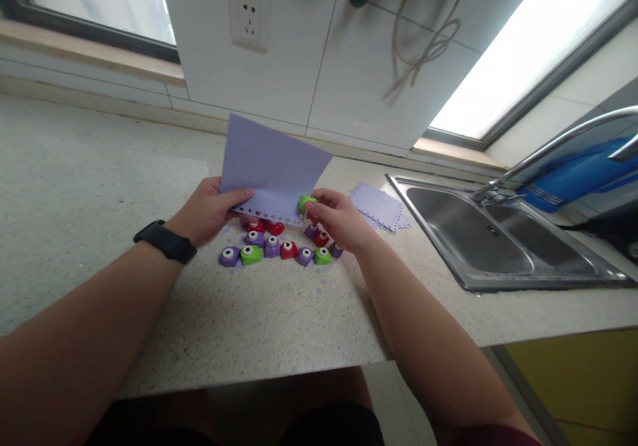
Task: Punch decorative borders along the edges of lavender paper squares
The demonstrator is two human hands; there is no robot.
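My left hand (pixel 212 210) pinches the left side of a lavender sheet of paper (pixel 272 160), thumb on top. Small shaped holes run along the sheet's near edge. At that edge's right end, my right hand (pixel 336 217) grips a green craft punch (pixel 306 203), which meets the paper's corner; whether it is pressed down is hidden by the fingers. Below the sheet, several more punches stand on the counter, among them a purple punch (pixel 230 256), a green punch (pixel 250 254) and a red punch (pixel 288 250). Some of them are partly covered by the paper and my hands.
Punched lavender sheets (pixel 379 205) lie stacked to the right, beside a steel double sink (pixel 448 233) with a faucet (pixel 548 143). Tiny paper bits (pixel 319 291) are scattered on the speckled counter (pixel 239 326). A tiled wall with a socket (pixel 249 19) rises behind.
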